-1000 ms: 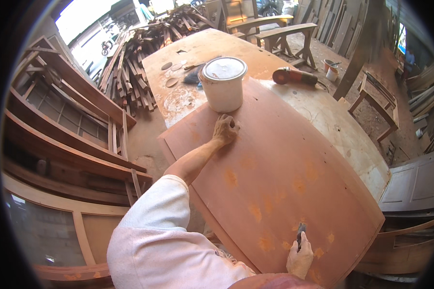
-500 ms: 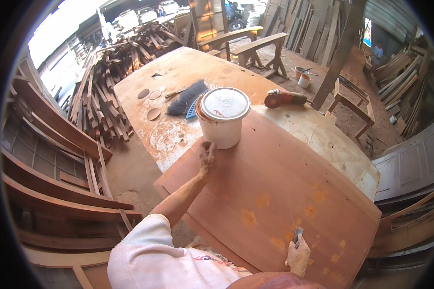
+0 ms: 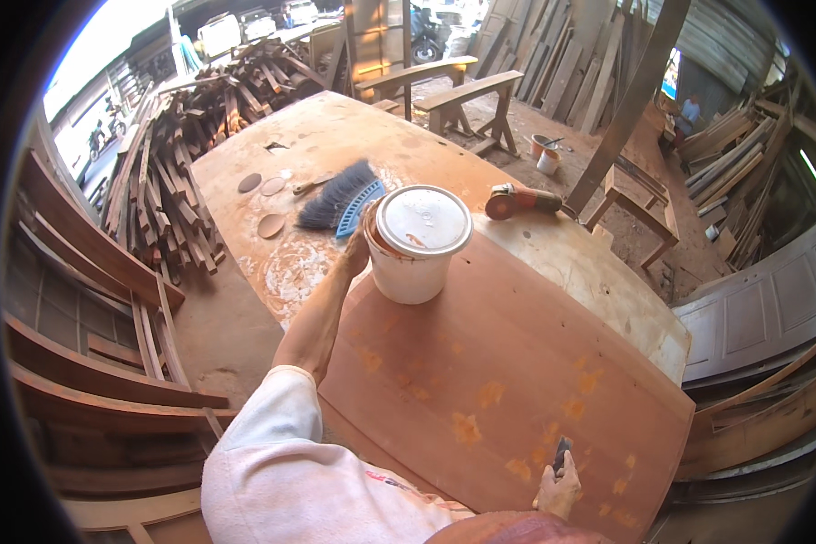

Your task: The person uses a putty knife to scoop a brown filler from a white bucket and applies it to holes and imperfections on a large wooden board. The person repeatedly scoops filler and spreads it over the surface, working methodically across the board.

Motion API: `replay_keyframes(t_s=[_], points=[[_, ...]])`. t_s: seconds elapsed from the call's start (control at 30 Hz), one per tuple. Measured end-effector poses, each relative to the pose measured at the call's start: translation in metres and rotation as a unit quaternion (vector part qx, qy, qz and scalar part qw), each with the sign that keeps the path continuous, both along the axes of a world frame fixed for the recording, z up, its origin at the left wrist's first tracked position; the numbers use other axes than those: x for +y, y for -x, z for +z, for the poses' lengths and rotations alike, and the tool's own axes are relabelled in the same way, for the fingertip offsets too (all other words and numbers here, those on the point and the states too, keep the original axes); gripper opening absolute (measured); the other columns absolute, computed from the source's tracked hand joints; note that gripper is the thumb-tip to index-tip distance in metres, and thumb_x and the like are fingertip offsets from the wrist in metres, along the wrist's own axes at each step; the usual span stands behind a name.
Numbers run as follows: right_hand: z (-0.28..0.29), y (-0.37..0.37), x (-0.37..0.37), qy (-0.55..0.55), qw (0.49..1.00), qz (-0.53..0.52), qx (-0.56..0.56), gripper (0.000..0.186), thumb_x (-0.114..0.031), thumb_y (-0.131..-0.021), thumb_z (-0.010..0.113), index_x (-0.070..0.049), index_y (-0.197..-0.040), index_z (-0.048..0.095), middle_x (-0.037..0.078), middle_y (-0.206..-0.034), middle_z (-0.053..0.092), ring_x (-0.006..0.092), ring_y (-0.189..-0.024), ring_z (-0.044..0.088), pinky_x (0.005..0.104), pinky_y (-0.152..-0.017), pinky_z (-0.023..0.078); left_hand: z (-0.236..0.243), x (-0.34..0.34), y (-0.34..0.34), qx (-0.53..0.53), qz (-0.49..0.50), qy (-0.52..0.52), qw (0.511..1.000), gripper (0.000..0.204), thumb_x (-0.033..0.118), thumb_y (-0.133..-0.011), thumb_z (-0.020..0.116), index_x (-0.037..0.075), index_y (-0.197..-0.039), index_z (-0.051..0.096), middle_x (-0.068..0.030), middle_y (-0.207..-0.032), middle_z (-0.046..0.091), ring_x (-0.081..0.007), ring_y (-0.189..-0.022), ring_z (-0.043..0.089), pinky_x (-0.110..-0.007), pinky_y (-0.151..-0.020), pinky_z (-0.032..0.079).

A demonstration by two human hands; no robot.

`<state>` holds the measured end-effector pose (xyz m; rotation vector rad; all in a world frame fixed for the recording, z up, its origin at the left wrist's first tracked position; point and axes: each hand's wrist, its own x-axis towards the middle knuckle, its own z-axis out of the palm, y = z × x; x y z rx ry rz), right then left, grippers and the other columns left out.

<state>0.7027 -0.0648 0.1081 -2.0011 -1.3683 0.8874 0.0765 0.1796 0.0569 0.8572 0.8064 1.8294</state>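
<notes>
A white lidded bucket (image 3: 410, 276), smeared brown below its rim, stands on the far part of a reddish-brown wooden panel (image 3: 480, 344). My left hand (image 3: 361, 243) grips the bucket at its left side, fingers partly hidden. In my right hand (image 3: 558, 490), low over the panel's near right part, is a small putty knife (image 3: 562, 451), its flat blade pointing away from me. Orange filler patches (image 3: 467, 428) dot the panel around it.
A blue-and-black brush (image 3: 344, 201) lies left of the bucket on the worktable (image 3: 326, 118), near several round discs (image 3: 271, 226). An angle grinder (image 3: 521, 201) rests to the right. Wood scraps (image 3: 159, 181) are heaped at far left; trestles (image 3: 467, 100) stand behind.
My left hand has moved up from in front of the bucket to its left side. The bucket has shifted slightly right and nearer. My right hand keeps the putty knife over the same area.
</notes>
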Motion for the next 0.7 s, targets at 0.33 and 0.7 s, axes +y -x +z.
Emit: replay_keyframes(t_s=[0.33, 0.7], points=[[0.01, 0.028, 0.045, -0.093, 0.993, 0.066, -0.01, 0.057, 0.0, -0.094, 0.065, 0.006, -0.149, 0.054, 0.004, -0.079, 0.059, 0.0105, -0.059, 0.056, 0.0291, -0.055, 0.048, 0.031, -0.052, -0.099, 0.072, -0.115, 0.119, 0.984, 0.061, 0.048, -0.115, 0.036, 0.001, -0.153, 0.048, -0.0156, -0.151, 0.056, -0.0267, -0.137, 0.053, -0.041, -0.121, 0.038], [0.007, -0.011, 0.023, -0.051, 0.999, 0.014, -0.009, 0.05, 0.0, -0.097, 0.061, 0.01, -0.145, 0.053, 0.007, -0.078, 0.061, 0.0121, -0.063, 0.062, 0.0301, -0.06, 0.052, 0.139, -0.142, -0.181, 0.617, 0.218, -0.196, 0.73, 0.041, 0.039, -0.094, 0.079, 0.013, -0.123, 0.067, -0.0079, -0.121, 0.064, -0.0268, -0.121, 0.06, -0.047, -0.103, 0.05]])
